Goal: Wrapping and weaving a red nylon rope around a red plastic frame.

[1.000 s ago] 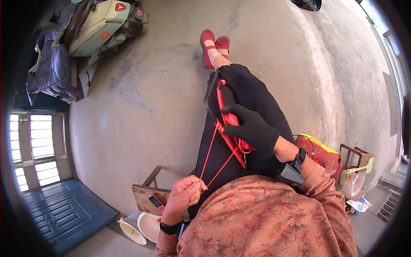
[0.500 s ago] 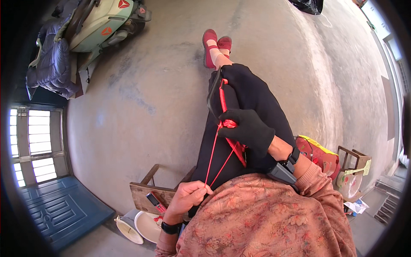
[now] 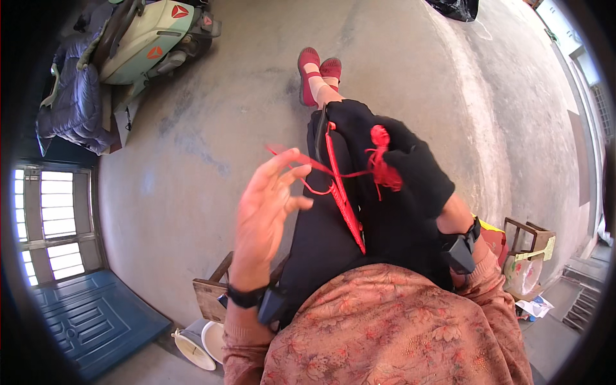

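Above my lap, my left hand [image 3: 263,205] is bare, its fingers apart and slightly smeared by motion. A thin red cord [image 3: 314,190] runs past its fingertips, looping toward the middle of my lap. My right hand [image 3: 420,170], in a black glove, is closed around a bunched hank of red cord [image 3: 385,172]. One strand stretches from that hank to a long red woven strip [image 3: 346,215], which lies along my thighs between both hands. Beside the strip's far end sits a curved black piece [image 3: 321,131]; how the two join is unclear.
A wooden stool [image 3: 210,298] and a white bucket [image 3: 212,340] stand at my left. To the right are a small wooden chair [image 3: 532,250] and a red and yellow bag [image 3: 493,240], partly hidden. A scooter [image 3: 151,42] with a padded cover [image 3: 77,96] is at far left.
My left hand has risen from near my waist and its fingers have opened from a pinch on the cord. My right hand has moved right, off the strip, carrying the red hank.
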Tool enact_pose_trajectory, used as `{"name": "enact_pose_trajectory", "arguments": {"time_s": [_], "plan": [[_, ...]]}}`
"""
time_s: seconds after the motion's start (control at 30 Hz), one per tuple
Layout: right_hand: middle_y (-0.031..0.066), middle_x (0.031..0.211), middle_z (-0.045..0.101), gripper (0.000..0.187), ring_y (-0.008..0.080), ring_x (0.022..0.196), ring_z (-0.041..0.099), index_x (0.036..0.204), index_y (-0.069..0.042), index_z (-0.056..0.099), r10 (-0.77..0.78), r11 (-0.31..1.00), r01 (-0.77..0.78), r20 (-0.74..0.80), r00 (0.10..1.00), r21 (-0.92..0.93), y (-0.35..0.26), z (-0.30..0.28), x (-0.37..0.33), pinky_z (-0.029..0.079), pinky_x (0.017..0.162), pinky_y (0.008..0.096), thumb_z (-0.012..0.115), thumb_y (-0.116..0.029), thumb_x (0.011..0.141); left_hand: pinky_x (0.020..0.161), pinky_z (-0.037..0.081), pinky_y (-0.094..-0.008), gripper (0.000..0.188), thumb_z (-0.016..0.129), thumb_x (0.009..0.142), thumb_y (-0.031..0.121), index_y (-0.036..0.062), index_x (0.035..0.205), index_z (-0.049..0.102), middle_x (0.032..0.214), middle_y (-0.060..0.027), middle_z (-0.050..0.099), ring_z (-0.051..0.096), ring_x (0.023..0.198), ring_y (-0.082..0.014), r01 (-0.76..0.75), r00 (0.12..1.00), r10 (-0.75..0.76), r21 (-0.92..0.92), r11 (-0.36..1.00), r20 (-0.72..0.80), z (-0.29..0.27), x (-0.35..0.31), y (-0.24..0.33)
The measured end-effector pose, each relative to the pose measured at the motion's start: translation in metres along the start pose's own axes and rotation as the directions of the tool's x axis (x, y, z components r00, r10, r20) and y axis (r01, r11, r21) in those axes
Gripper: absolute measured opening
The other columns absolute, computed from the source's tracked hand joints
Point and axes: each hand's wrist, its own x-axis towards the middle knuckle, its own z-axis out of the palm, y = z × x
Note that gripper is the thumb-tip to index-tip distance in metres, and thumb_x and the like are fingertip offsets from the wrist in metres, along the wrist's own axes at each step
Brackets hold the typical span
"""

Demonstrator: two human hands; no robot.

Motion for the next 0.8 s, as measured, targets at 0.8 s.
{"name": "enact_pose_trajectory", "arguments": {"time_s": [0.8], "plan": [[0.0149, 0.111, 0.062, 0.050, 0.0259, 0.096, 0.064, 0.125, -0.004, 0.053, -0.176, 0.841, 0.308, 0.314, 0.933, -0.445, -0.009, 0.043, -0.012, 0.051, 0.081, 0.0340, 0.069, -0.007, 0.077, 0.050, 0.043, -0.0208, 0.014, 0.056, 0.093, 0.020, 0.0072, 0.101, 0.058, 0.095, -0.0051, 0.064, 0.057, 0.070, -0.0094, 0.195, 0.947, -0.213, -0.093, 0.976, -0.241, -0.036, 0.010, -0.042]]}}
